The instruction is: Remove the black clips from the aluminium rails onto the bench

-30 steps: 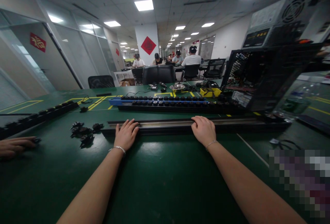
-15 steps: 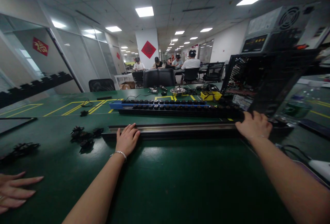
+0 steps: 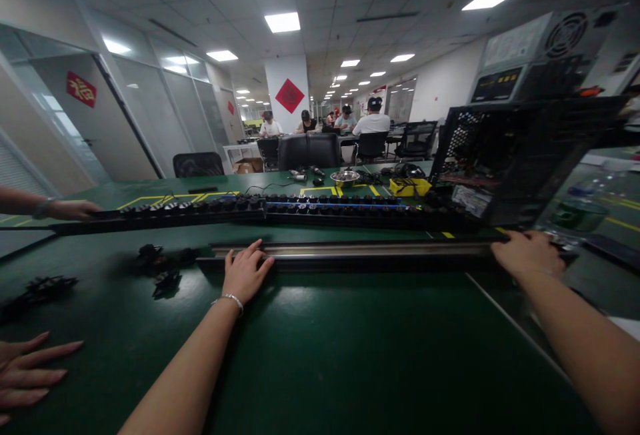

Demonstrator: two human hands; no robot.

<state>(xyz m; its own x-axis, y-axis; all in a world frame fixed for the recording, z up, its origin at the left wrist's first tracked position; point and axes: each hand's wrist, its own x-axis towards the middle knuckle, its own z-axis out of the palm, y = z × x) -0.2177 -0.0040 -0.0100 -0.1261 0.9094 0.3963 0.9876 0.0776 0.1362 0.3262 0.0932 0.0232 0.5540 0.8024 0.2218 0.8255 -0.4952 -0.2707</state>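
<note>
A long black rail (image 3: 360, 263) with a metallic groove lies crosswise on the green table before me. My left hand (image 3: 246, 271) rests over its left part, fingers stretched across the groove. At the far right end, my right hand (image 3: 531, 255) has its fingers curled over the rail; their tips are hidden. Behind it lies another black rail (image 3: 350, 220) with rows of small black parts and a blue strip. From the left, a co-worker's hand (image 3: 75, 210) holds a black strip (image 3: 165, 219) topped with similar parts, its right end overlapping that rear rail.
Several loose black parts (image 3: 166, 281) lie left of my hand. Another person's spread hand (image 3: 33, 371) rests at bottom left. An open computer case (image 3: 540, 161), a plastic bottle (image 3: 580, 205), a yellow tray (image 3: 410, 187) and a metal bowl (image 3: 345, 177) stand farther back.
My right hand has slid rightward along the rail; my left hand stays put. The co-worker's black strip has come down and to the right from its raised position at the left.
</note>
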